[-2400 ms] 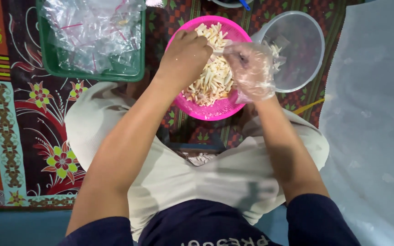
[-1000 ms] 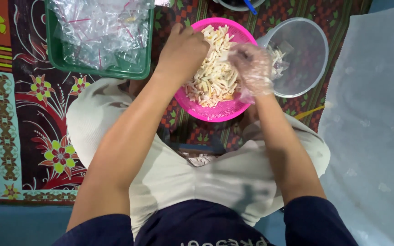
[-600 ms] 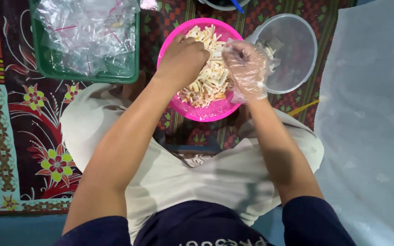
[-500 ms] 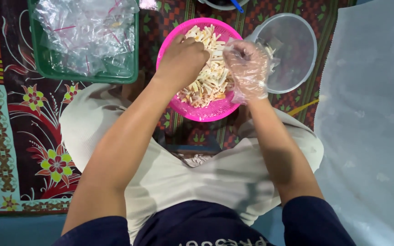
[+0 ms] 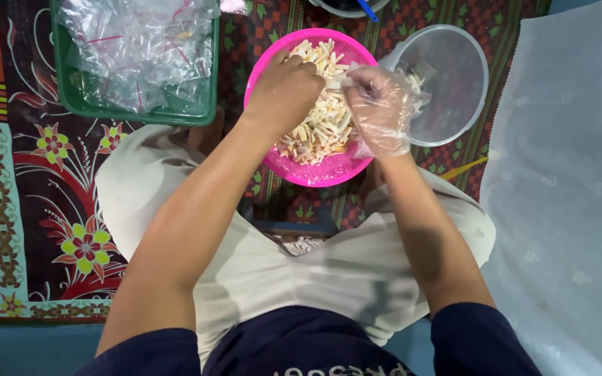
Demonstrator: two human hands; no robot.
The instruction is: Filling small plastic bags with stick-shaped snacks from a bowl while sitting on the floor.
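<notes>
Left hand: the bare left hand [image 5: 283, 87] lies knuckles-up over the pink basket [image 5: 315, 170], fingers curled down into the snack sticks [image 5: 322, 125]. What the fingertips pinch is hidden under the hand, so I cannot tell whether it grips any.
Right hand: the right hand [image 5: 377, 108] wears a thin clear plastic glove, probably to keep the food clean. Its fingers are bunched towards the left hand, and appear to nip a few sticks at the middle of the basket.
Snack sticks: a heap of pale, short-cut sticks fills the basket, directly under both hands.
Pink basket: it sits on the patterned mat [image 5: 36, 209] just in front of the person's knees, close enough that both arms reach it with bent elbows.
Clear bowl: a see-through plastic bowl [image 5: 454, 76] rests touching the basket's right edge, beside the gloved hand; a few sticks show inside near its rim. Its place suggests a short carry from heap to bowl.
Green tray: a green tray [image 5: 196, 115] stands to the left of the basket, apart from it, piled with crumpled clear plastic bags [image 5: 134, 49], within the bare hand's reach.
Plastic sheet: a pale sheet [image 5: 566, 195] covers the floor on the right, past the bowl.
Seat: the person sits on the mat, pale-clad legs [image 5: 315, 264] folded, working straight down over the lap.
</notes>
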